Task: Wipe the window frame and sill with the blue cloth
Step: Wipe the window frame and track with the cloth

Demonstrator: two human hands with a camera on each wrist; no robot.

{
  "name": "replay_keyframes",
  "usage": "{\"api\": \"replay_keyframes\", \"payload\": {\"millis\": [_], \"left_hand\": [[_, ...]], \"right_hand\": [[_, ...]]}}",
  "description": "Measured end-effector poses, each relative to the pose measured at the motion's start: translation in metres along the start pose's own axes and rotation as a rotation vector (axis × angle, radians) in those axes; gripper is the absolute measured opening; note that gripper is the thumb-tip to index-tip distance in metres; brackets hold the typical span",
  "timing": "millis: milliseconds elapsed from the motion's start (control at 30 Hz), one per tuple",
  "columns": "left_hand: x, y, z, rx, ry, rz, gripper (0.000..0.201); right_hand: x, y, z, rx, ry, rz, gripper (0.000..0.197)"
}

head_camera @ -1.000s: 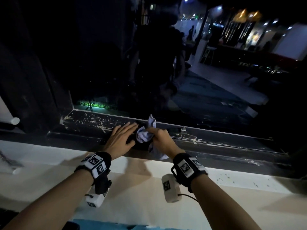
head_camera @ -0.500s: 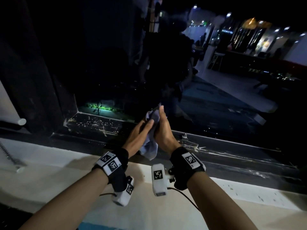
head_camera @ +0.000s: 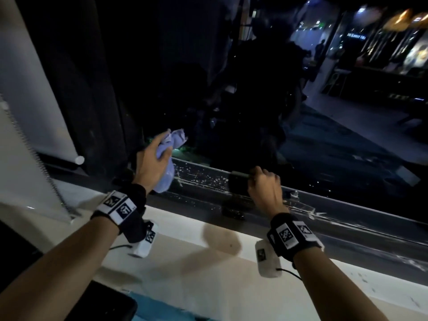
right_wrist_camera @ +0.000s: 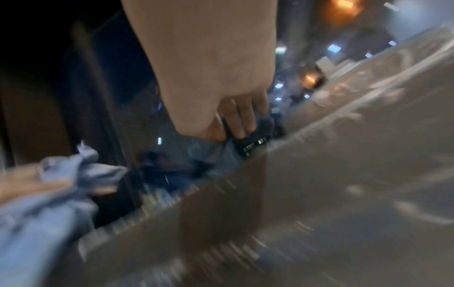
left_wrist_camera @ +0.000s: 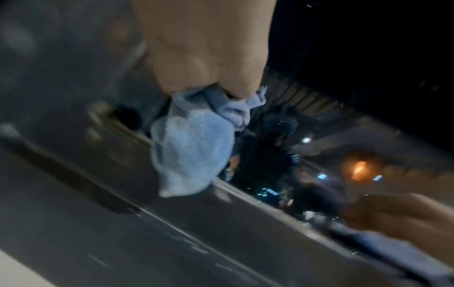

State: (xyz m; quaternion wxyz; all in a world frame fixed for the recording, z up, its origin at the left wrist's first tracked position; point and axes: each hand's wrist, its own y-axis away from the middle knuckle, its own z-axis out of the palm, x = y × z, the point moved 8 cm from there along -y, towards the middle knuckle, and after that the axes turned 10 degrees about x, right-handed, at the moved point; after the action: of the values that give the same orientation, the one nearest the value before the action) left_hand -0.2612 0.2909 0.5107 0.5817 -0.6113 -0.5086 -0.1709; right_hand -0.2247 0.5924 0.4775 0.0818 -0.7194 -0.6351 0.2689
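The crumpled blue cloth (head_camera: 170, 146) is bunched in my left hand (head_camera: 154, 163), which holds it up near the left corner of the dark window frame (head_camera: 111, 112). In the left wrist view the cloth (left_wrist_camera: 194, 151) hangs down from my curled fingers (left_wrist_camera: 236, 85). My right hand (head_camera: 260, 183) sits further right on the bottom frame rail (head_camera: 201, 178), its fingers curled over a dark window handle (head_camera: 238, 184). The rail is speckled with white bits. The white sill (head_camera: 185, 242) runs below both wrists. The right wrist view is blurred; my fingers (right_wrist_camera: 242, 120) rest on the dark handle (right_wrist_camera: 264, 126).
A white roller blind (head_camera: 27, 112) with a bead chain (head_camera: 47, 181) hangs at the left over the sill. The dark glass (head_camera: 254, 100) reflects a lit room. A black object (head_camera: 104, 304) lies at the bottom left edge.
The cloth went from between both hands into my left hand alone, which swung left. My right hand let go of it and dropped right onto the handle.
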Motion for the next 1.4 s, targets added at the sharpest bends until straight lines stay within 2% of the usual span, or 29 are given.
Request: {"api": "replay_keyframes", "payload": {"millis": [100,233,267,400,467,567,633,733,800,867,933,1000,1133,1167,1233,1300,1400], "left_hand": [[-0.050,-0.025,-0.020,0.010,-0.333,0.080,0.044],[-0.106,-0.025,0.001,-0.177,-0.731,0.144,0.054],[-0.102,-0.024,0.004,-0.162,-0.733,0.134,0.052],[-0.076,-0.028,0.007,-0.006,-0.604,-0.082,0.031],[-0.064,-0.026,0.018,-0.046,-0.507,-0.106,0.029],[-0.052,-0.023,0.030,-0.218,-0.355,-0.075,0.025],[-0.050,-0.032,0.019,-0.207,-0.268,-0.064,0.024],[-0.065,-0.042,-0.004,-0.102,-0.351,-0.080,0.029],[-0.077,-0.037,0.000,-0.166,-0.499,-0.023,0.027],[-0.080,-0.030,0.008,-0.159,-0.600,0.030,0.025],[-0.073,-0.032,0.008,-0.087,-0.638,-0.056,0.022],[-0.067,-0.031,0.017,-0.080,-0.601,-0.109,0.024],[-0.047,-0.018,0.042,-0.343,-0.362,-0.063,0.029],[-0.046,-0.020,0.038,-0.366,-0.342,-0.065,0.030],[-0.050,-0.032,0.021,-0.300,-0.335,-0.077,0.031],[-0.070,-0.043,0.005,-0.217,-0.460,-0.075,0.036],[-0.092,-0.038,0.007,-0.221,-0.708,0.024,0.036]], "right_hand": [[0.009,0.016,0.018,-0.049,0.260,-0.008,0.032],[0.021,0.026,0.020,0.047,0.319,-0.047,0.046],[0.024,0.028,0.020,0.048,0.319,-0.057,0.049],[0.031,0.029,0.019,0.045,0.287,-0.086,0.056],[0.031,0.029,0.019,0.050,0.276,-0.088,0.056],[0.031,0.030,0.018,0.066,0.277,-0.102,0.053],[0.030,0.031,0.016,0.068,0.277,-0.110,0.053],[0.030,0.031,0.016,0.067,0.283,-0.115,0.053],[0.031,0.031,0.018,0.054,0.288,-0.115,0.054],[0.033,0.031,0.020,0.045,0.286,-0.116,0.053],[0.032,0.031,0.019,0.065,0.283,-0.120,0.051],[0.031,0.032,0.017,0.094,0.281,-0.122,0.050],[0.032,0.032,0.017,0.101,0.265,-0.117,0.051],[0.032,0.032,0.017,0.103,0.264,-0.116,0.051],[0.032,0.032,0.017,0.108,0.262,-0.115,0.052],[0.031,0.032,0.017,0.109,0.259,-0.112,0.052],[0.029,0.032,0.018,0.105,0.258,-0.110,0.052]]}}
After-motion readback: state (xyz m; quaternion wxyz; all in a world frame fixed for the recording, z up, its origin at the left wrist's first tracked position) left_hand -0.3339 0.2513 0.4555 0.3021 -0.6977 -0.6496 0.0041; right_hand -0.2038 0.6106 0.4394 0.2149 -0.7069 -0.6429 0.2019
